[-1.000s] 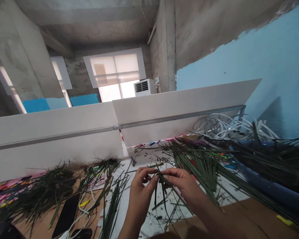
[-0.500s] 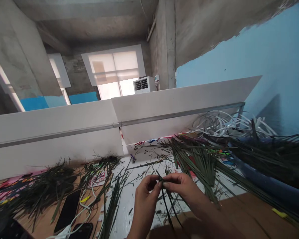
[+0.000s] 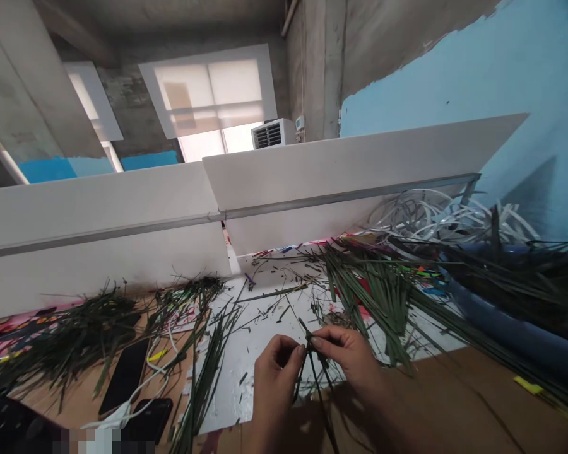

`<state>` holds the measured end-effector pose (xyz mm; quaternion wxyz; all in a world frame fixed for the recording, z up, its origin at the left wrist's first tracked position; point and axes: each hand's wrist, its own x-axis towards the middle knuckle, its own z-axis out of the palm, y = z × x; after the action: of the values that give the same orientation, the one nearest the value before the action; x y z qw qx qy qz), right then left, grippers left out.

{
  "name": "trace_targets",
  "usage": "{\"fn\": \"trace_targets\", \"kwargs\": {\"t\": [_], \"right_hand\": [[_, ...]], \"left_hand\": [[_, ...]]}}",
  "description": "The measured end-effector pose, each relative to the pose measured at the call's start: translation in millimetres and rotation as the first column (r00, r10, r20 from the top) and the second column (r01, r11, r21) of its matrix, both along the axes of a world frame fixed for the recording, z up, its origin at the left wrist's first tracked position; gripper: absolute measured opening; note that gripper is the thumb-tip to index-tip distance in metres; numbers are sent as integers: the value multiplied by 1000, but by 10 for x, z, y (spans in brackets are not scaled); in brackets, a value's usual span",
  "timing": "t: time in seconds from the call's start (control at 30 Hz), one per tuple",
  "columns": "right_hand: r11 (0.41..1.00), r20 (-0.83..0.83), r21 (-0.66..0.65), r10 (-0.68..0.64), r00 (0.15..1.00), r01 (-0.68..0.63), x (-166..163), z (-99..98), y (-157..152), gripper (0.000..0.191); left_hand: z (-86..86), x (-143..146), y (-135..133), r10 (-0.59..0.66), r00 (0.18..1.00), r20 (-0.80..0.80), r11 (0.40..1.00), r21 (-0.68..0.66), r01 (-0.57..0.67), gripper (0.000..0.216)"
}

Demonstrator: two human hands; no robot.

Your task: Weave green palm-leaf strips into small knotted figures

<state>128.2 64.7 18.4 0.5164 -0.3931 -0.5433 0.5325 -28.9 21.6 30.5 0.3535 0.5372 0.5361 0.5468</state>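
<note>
Between my two hands is a small knot of dark green leaf strips (image 3: pixel 307 337), with long loose ends hanging down toward me and a short tip sticking up. My left hand (image 3: pixel 278 372) pinches it from the left, thumb against forefinger. From the right, my right hand (image 3: pixel 345 356) pinches the same knot, its thumb and forefinger close to the left fingertips. How the strips cross inside the fingers is partly hidden. Below and behind the hands lies a white board (image 3: pixel 231 391) littered with short green cuttings.
Green strips (image 3: pixel 208 372) lie left of my hands, and a bundle of leaves (image 3: pixel 383 302) lies to the right. A blue tub (image 3: pixel 492 331) of leaves stands far right. Two phones (image 3: pixel 125 376) and a white cable (image 3: pixel 163 372) rest at left. White partition panels (image 3: pixel 284 183) stand behind.
The camera view has tilted down, so the background sits higher. My left fingers have slid slightly down the strips, and the green tip shows more above the fingers.
</note>
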Motion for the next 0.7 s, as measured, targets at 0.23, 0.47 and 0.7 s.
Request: {"fn": "trace_targets", "kwargs": {"t": [0.23,0.47,0.7], "right_hand": [[1000,24,-13,-21,1000,21,32,-43,10,30],[999,34,-32,-10,999,11,32,-41,-10,29],[1000,41,-5,18,999,-17,33,-78,-10,27]], "left_hand": [[-29,111,-75,-7,983,-182,1000,-6,6,17],[-44,131,-55,-59,997,-43,992,-111,54,18],[-143,55,56,-144,926,348,958,-186,219,40]]}}
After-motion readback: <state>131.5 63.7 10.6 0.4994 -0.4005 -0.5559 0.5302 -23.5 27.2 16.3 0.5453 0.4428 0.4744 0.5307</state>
